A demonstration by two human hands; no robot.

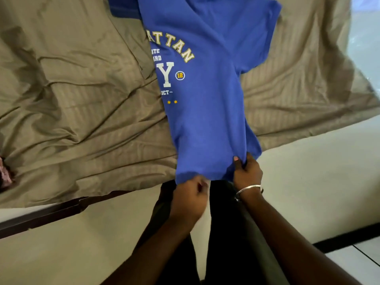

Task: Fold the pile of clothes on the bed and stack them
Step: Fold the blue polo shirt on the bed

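Blue T-shirt [207, 112] lies lengthwise on the bed [78, 103], folded in half along its length, print side up; partial white and yellow lettering shows along the fold. Hem end hangs at the near bed edge. Left hand [190, 197] grips the hem's left corner, fingers curled tight round the cloth. Right hand [246, 171] pinches the hem's right corner, thumb on top, silver bangle [247, 189] at the wrist. Tan striped sheet covers the bed, rumpled. Darker blue garment [123, 6] lies at the far edge, partly under the shirt. Pale floor [308, 171] beside the bed
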